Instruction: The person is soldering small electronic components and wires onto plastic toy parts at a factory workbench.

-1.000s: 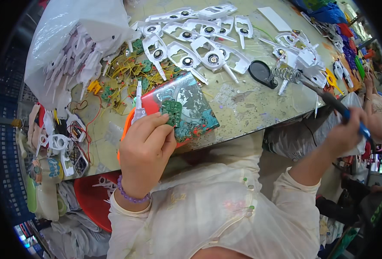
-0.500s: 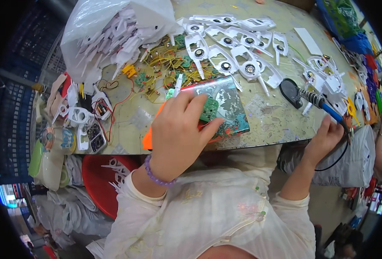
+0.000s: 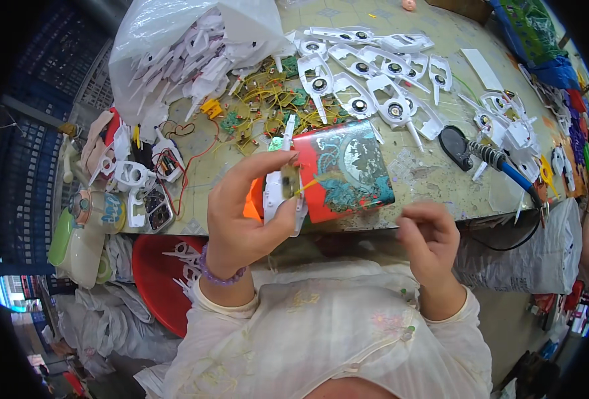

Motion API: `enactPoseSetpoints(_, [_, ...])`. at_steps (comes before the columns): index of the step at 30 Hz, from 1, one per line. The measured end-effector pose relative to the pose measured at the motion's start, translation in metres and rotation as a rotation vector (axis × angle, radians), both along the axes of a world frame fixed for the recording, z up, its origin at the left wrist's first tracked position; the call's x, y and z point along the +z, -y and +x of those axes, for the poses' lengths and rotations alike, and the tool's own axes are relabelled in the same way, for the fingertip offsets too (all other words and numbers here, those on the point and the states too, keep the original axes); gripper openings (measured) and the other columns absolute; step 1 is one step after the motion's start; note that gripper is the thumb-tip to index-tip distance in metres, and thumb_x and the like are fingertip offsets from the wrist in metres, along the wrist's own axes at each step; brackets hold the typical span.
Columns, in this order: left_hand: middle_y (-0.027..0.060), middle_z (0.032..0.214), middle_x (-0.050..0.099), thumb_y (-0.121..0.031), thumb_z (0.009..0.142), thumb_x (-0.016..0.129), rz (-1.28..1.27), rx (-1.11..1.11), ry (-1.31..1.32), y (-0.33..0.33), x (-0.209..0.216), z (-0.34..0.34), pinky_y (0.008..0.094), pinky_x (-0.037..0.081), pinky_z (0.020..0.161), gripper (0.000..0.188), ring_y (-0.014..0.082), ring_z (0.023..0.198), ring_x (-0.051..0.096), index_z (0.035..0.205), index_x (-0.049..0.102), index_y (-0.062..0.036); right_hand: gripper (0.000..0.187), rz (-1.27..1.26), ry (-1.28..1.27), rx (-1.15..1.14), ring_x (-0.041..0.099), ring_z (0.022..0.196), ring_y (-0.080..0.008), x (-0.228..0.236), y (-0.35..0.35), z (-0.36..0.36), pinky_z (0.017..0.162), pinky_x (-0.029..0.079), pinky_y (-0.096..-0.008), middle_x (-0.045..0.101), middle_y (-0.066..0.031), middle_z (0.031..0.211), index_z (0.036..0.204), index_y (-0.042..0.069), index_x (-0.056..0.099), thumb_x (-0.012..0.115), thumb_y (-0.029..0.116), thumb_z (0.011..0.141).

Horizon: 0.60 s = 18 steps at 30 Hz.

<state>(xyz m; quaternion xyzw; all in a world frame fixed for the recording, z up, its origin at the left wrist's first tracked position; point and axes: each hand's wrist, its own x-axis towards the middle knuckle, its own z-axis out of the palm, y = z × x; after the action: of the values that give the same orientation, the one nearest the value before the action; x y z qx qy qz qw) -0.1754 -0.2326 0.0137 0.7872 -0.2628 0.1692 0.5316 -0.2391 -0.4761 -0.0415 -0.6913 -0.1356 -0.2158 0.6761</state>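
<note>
Circuit board [image 3: 290, 179] held above a table [image 3: 417, 174]; clock positions were taken from the board. The board was gripped between the thumb and fingers of the left hand [image 3: 236, 218], tilted so that its face was seen at a slant. A thin yellow wire [image 3: 309, 183] was seen at three o'clock, just beside it; whether the two were joined could not be made out. A white plastic part [image 3: 272, 197] was partly hidden by the left hand; whether it was touched could not be told. A red-and-teal box [image 3: 357, 166] was placed at three o'clock. At four o'clock, well apart, the right hand [image 3: 434, 249] was held with fingers loosely curled, and nothing was seen in its grasp. A soldering iron [image 3: 515, 178] was rested in a coiled stand [image 3: 486, 154] at three o'clock, beyond the box. Wired boards [image 3: 268, 103] were heaped at twelve o'clock. The step in hand was judged to be the positioning of the board. For the next move, a steady left-hand pinch and a light right-hand fingertip approach seemed to be called for, the wire being spared any tug.
</note>
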Motion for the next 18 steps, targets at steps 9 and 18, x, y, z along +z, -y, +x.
enactPoseSetpoints(9, [0.0169, 0.116, 0.056, 0.011, 0.068, 0.057, -0.342, -0.212, -0.08, -0.032, -0.034, -0.015, 0.0377, 0.04, 0.097, 0.048, 0.0253, 0.112, 0.054, 0.114, 0.049, 0.0005, 0.066, 0.247, -0.477, 0.429, 0.056, 0.09, -0.0118, 0.027, -0.047, 0.03, 0.073, 0.051, -0.0205, 0.04, -0.0093, 0.12, 0.129, 0.008, 0.032, 0.067, -0.008, 0.075])
enactPoseSetpoints(18, [0.0176, 0.116, 0.056, 0.009, 0.07, 0.058, -0.544, -0.267, -0.256, -0.04, -0.042, -0.013, 0.0363, 0.039, 0.1, 0.048, 0.0247, 0.112, 0.053, 0.116, 0.046, 0.0047, 0.031, -0.633, 0.521, 0.057, 0.06, 0.082, -0.0267, 0.023, -0.041, 0.055, 0.066, 0.05, -0.0305, 0.059, -0.0143, 0.105, 0.1, 0.003, 0.061, 0.067, -0.006, 0.071])
